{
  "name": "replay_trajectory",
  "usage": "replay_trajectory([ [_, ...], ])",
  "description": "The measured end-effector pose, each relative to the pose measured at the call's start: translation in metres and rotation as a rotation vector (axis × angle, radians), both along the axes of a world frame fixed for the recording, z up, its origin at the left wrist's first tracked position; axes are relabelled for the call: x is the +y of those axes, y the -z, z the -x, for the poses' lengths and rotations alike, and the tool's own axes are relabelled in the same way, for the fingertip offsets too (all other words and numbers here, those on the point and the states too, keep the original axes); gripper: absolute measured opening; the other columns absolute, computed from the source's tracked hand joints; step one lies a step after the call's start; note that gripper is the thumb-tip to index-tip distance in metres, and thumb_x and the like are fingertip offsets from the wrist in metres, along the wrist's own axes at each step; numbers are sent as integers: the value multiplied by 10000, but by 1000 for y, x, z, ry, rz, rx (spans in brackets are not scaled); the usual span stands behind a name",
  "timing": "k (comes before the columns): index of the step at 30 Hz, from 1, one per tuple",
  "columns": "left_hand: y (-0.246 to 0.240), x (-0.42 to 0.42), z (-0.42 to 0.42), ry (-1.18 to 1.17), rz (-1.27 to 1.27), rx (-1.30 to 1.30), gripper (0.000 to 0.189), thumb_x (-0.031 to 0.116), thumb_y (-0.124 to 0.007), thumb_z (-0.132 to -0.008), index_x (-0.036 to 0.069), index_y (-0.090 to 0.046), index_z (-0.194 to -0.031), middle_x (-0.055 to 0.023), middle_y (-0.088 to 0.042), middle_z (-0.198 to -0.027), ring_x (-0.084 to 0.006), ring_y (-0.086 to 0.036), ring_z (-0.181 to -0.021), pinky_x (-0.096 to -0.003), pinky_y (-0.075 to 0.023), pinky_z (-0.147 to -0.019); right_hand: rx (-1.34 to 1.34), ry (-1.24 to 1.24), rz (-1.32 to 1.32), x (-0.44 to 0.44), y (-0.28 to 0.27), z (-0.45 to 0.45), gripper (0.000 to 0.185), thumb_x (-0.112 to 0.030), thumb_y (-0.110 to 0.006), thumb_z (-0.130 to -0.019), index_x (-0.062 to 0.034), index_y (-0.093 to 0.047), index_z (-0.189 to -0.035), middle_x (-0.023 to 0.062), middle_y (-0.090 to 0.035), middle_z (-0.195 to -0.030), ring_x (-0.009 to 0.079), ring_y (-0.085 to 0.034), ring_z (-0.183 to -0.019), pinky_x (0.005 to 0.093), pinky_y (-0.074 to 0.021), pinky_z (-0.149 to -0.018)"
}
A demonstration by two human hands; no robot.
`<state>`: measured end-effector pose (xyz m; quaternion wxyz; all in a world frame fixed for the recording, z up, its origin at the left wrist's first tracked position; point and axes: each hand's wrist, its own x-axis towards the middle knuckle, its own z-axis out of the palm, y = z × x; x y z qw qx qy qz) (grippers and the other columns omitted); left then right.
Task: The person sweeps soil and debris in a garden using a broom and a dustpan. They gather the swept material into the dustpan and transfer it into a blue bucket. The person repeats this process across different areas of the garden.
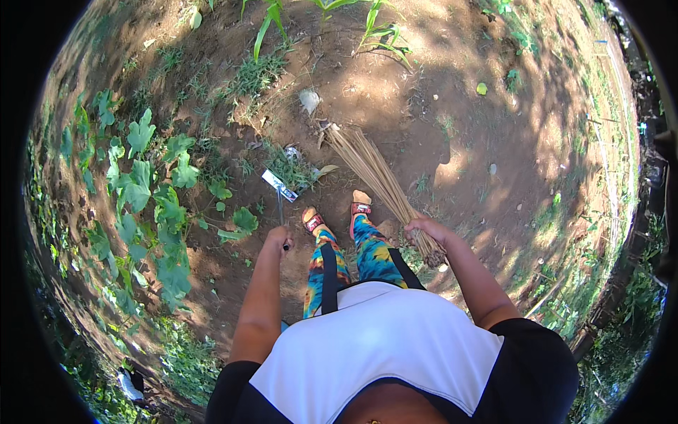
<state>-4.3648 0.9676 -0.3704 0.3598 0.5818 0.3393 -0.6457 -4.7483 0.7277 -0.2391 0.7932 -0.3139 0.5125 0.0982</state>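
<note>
My left hand (279,241) is closed around the dark grip of a long-handled dustpan (279,186). Its thin metal handle runs down to a back edge bearing a white label with writing. Green weeds (291,168), a silvery wrapper (292,153) and a dry leaf (326,170) lie at the pan; which of them are inside it, I cannot tell. In my right hand (431,229) is a stick broom (376,175), gripped near its bound end. The broom slants forward and left, its tips close to the soil beside dry leaf scraps.
Bare soil (450,116) surrounds my sandalled feet (360,204). Broad-leaved vines (143,185) spread along the left. A pale flat scrap (309,100) lies ahead, below young maize-like plants (373,32). Far right runs a pale line or pole (609,175).
</note>
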Motion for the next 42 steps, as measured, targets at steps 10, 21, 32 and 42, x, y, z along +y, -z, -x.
replay_trajectory([
  [10,20,14,-2,55,-24,-19,175,214,-428,-969,71,-435,-869,-23,-435,-610,-99,-411,-432,-223,-319,-327,76,-46,-189,49,65,-152,410,-240,-661,-759,-93,-502,-1108,58,-573,-841,200,-601,-643,339,-526,-540],
  [21,21,30,-16,62,-46,-24,149,205,-427,-967,83,-459,-888,-25,-439,-577,-105,-403,-411,-225,-315,-325,156,267,-258,55,-36,-56,299,-211,-609,-807,-85,-574,-1075,86,-623,-753,193,-617,-589,324,-553,-593],
  [32,-7,75,-64,110,41,-3,183,199,-416,-979,107,-426,-821,22,-428,-576,-75,-369,-427,-204,-307,-346,-80,80,-386,79,-40,-198,227,-278,-646,-814,-110,-548,-931,110,-636,-746,219,-623,-587,341,-538,-502],
  [42,-39,120,-54,-402,131,216,178,214,-422,-996,117,-379,-853,26,-403,-586,-63,-375,-431,-193,-319,-341,-22,-94,69,-55,-82,-177,394,-160,-630,-818,-115,-478,-1180,55,-552,-792,151,-594,-643,310,-530,-549],
])
